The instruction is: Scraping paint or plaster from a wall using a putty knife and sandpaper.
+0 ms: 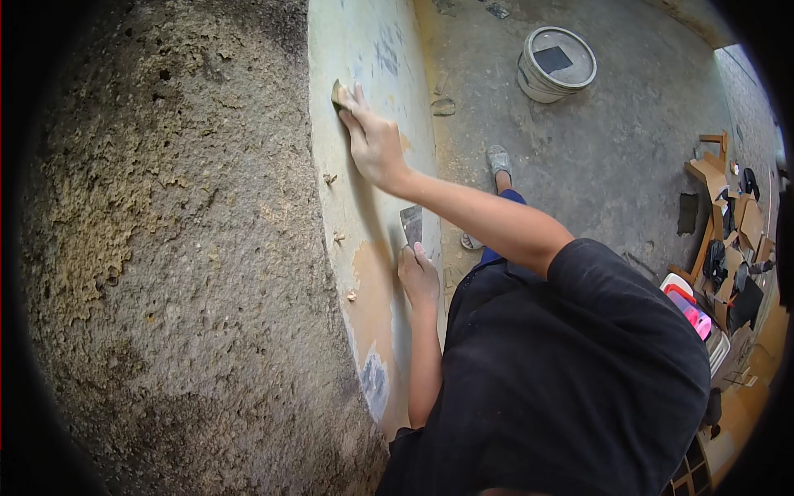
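My right hand [376, 145] reaches across to the pale painted wall face [364, 50]. Its fingers press a small olive-brown pad [336, 94], which looks like folded sandpaper, against the edge beside the rough stone-like surface. Lower down, my left hand [419, 277] grips a putty knife [412, 225] close to the wall, its broad metal blade pointing away from me; the handle is hidden in the fingers. Tan and grey patches [372, 285] mark the wall near my left forearm. Small plugs [339, 237] stick out along the wall's edge.
Rough, pitted surface [207, 231] fills the left side. A white bucket [539, 86] with a dark square sheet on top stands on the grey concrete floor [612, 157]. Cardboard boxes [748, 223], wood pieces and pink items [691, 312] are heaped at the right.
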{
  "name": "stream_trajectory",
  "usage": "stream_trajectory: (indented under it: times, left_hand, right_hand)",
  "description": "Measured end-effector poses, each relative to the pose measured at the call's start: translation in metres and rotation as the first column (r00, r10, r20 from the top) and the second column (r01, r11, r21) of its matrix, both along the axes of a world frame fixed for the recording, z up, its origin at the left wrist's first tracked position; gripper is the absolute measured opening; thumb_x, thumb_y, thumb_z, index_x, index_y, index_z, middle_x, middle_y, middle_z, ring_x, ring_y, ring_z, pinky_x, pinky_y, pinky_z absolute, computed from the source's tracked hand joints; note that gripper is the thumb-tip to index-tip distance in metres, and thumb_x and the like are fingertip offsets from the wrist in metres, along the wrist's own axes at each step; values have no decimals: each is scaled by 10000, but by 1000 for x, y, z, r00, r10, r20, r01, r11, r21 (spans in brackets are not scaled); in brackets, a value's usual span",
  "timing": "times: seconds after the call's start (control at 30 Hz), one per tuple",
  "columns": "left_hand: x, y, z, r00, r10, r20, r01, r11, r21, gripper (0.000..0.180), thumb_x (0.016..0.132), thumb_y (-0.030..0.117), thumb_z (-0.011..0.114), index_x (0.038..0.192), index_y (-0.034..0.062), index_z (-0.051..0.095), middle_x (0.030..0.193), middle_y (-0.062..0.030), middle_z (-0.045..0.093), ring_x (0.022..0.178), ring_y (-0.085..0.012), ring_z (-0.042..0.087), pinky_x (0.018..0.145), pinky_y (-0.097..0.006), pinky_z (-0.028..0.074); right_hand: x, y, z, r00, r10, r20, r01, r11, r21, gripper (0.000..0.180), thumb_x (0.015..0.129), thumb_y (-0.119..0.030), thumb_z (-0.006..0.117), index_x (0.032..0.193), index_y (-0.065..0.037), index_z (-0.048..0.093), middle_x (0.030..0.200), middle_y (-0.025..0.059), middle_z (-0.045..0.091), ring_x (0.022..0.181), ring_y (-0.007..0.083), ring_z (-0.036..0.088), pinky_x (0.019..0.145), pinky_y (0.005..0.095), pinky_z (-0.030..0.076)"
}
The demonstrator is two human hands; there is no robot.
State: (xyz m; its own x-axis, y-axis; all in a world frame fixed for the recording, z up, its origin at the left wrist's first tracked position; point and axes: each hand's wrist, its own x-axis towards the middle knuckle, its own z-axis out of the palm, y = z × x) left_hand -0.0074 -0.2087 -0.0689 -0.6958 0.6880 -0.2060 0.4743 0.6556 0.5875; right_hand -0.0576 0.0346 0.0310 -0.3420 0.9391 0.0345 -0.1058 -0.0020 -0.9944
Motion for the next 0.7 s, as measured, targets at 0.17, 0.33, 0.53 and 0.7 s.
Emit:
stream_trajectory:
  times: [0.17, 0.33, 0.53, 0.7]
  left_hand:
    - [2, -34, -47, 941, -217, -259, 287, 918, 274, 235, 980, 132, 504, 1015, -57, 638, 959, -311, 653, 935, -500, 613, 830, -559, 471]
    - [3, -38, -55, 921, -285, -267, 345, 913, 217, 259, 960, 128, 527, 1072, -57, 670, 996, -308, 676, 950, -503, 625, 838, -563, 483]
    - [2, -30, -37, 995, -103, 15, 103, 994, 20, 259, 938, 113, 527, 1052, -75, 664, 1006, -321, 676, 955, -521, 620, 835, -568, 489]
    - [10, -31, -32, 999, 34, 24, -34, 999, -2, 244, 924, 98, 518, 1019, -82, 652, 964, -324, 673, 956, -536, 610, 844, -583, 479]
  right_hand:
    - [47, -162, -45, 970, 219, -105, -163, 908, 385, 656, 892, 155, 533, 1527, 25, 436, 1592, 247, 391, 1491, 370, 370, 1249, 417, 294]
    - [13, -90, -31, 997, -19, -80, 42, 953, 300, 556, 917, 121, 567, 1464, 38, 516, 1512, 271, 468, 1266, 380, 625, 996, 356, 528]
    - [63, -178, -40, 935, 331, -127, -266, 893, 364, 670, 837, 203, 499, 1491, 55, 476, 1546, 250, 470, 1492, 374, 374, 1254, 467, 281]
    - [18, -102, -45, 989, 56, -137, -49, 997, 52, 570, 911, 124, 508, 1475, 45, 481, 1544, 270, 418, 1314, 377, 582, 1017, 372, 514]
